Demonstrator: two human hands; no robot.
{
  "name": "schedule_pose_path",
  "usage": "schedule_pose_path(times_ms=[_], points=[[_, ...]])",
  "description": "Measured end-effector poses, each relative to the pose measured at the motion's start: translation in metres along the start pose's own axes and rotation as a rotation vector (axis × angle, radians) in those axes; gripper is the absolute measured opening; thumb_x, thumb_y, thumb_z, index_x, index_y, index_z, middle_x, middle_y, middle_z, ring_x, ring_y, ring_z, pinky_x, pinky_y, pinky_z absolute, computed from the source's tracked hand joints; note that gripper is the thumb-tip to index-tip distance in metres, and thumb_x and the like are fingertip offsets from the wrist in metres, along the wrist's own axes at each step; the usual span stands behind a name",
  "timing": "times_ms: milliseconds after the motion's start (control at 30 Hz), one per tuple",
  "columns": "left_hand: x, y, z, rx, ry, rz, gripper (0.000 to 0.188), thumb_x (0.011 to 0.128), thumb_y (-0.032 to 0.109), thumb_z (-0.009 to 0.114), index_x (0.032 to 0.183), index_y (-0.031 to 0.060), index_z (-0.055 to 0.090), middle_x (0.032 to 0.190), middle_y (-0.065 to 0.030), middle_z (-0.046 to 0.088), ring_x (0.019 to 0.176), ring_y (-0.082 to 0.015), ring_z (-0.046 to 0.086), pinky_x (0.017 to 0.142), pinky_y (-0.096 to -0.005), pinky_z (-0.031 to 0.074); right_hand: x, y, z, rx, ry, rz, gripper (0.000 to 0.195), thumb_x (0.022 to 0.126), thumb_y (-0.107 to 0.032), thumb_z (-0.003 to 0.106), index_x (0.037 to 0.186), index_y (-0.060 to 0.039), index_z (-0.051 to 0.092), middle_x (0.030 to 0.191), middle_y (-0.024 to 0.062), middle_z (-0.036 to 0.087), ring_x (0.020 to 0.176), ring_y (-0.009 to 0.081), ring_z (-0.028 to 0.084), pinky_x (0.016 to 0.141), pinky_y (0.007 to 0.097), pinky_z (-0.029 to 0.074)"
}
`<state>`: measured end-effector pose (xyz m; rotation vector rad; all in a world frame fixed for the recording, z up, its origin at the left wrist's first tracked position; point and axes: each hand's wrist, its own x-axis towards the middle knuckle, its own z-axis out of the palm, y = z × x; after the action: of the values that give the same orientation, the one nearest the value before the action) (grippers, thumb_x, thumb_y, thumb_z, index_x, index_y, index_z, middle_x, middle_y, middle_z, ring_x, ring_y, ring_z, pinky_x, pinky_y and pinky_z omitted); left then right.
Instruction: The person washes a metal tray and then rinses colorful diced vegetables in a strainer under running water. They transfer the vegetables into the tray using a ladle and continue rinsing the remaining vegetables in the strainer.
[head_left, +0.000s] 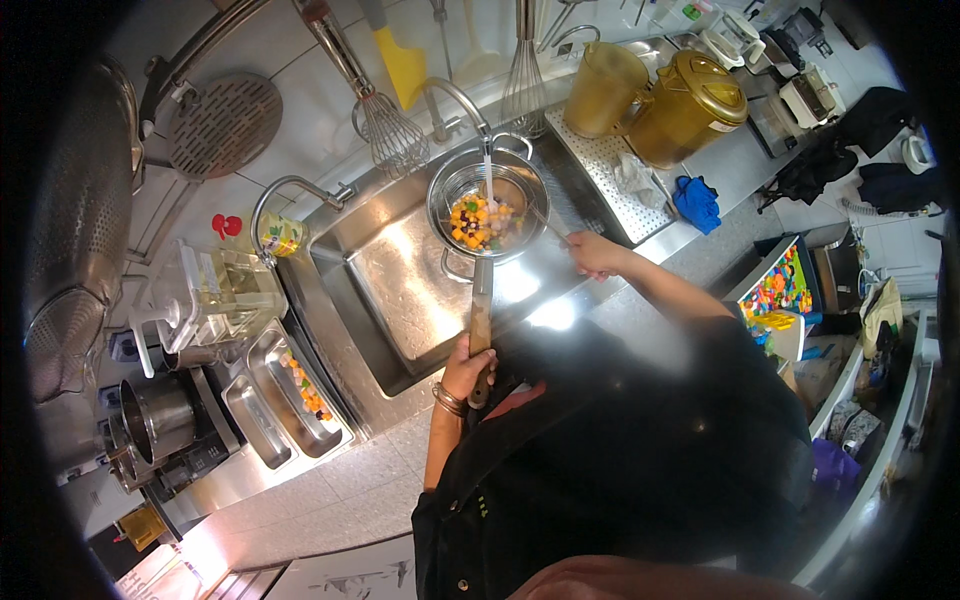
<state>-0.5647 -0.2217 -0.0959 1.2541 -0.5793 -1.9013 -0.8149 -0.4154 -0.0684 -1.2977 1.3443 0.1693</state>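
My left hand (468, 367) grips the wooden handle (481, 307) of a metal strainer (459, 187). Small orange, purple, white and green cubes or balls (480, 223) lie in the strainer, which sits in or over a round steel bowl (543, 180) with loop handles. Water runs onto the pieces from a curved faucet (469, 105). In my right hand (592, 255) is the thin handle of a utensil (549, 223). Its far end reaches in among the pieces, and its head is hard to make out.
A steel sink basin (405, 277) lies left of the bowl. Steel pans (274, 375), one with similar pieces, stand further left. Whisks (397, 135) hang behind. Amber pitchers (686, 109) and a blue cloth (696, 204) are at right, by a perforated drain board (592, 161).
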Motion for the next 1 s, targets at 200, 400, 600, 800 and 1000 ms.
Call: schedule_pose_path(times_ms=[200,400,600,800,1000], points=[[-0.001,0.001,0.002,0.017,0.047,0.0,0.026,0.079,0.004,0.053,0.1,0.0042,0.039,0.064,-0.0059,0.049,0.048,-0.013,0.048,0.041,-0.0242,0.041,0.002,0.008,0.004,-0.209,0.232,-0.198,0.032,0.08,-0.011,0.041,0.11,-0.0046,0.047,0.063,0.0131,0.055,0.05,0.026,0.054,0.044,0.0379,0.042],[0.001,-0.002,0.001,0.005,0.043,0.018,0.028,0.079,0.005,0.054,0.102,0.0042,0.039,0.065,-0.0057,0.049,0.049,-0.0129,0.047,0.041,-0.0242,0.042,0.029,0.033,0.003,-0.455,0.591,-0.581,0.031,0.072,-0.003,0.041,0.1,-0.0024,0.052,0.074,0.0267,0.055,0.072,0.0388,0.055,0.065,0.0439,0.044],[-0.001,-0.002,0.0,0.003,0.031,0.003,0.028,0.078,0.005,0.054,0.101,0.0044,0.039,0.065,-0.0055,0.049,0.05,-0.013,0.048,0.041,-0.0245,0.042,0.012,-0.003,0.003,-0.106,0.266,-0.317,0.018,0.075,-0.006,0.038,0.086,0.0006,0.051,0.058,0.0174,0.052,0.04,0.0259,0.051,0.038,0.0363,0.041],[-0.001,0.0,0.003,0.04,0.035,-0.003,0.028,0.078,0.005,0.053,0.103,0.0045,0.04,0.066,-0.005,0.049,0.051,-0.0127,0.048,0.042,-0.0243,0.042,0.041,0.008,0.015,-0.051,0.24,-0.315,0.014,0.078,-0.008,0.039,0.084,-0.0005,0.05,0.053,0.0125,0.05,0.031,0.0202,0.043,0.028,0.0335,0.032],[-0.003,0.001,0.005,0.019,0.054,-0.002,0.028,0.078,0.005,0.054,0.101,0.0042,0.039,0.065,-0.0055,0.048,0.05,-0.0134,0.048,0.042,-0.0251,0.042,0.036,0.007,0.004,0.534,-0.105,-0.046,0.019,0.078,-0.008,0.04,0.095,-0.0027,0.048,0.051,0.0039,0.043,0.031,0.0092,0.031,0.027,0.0243,0.023]])
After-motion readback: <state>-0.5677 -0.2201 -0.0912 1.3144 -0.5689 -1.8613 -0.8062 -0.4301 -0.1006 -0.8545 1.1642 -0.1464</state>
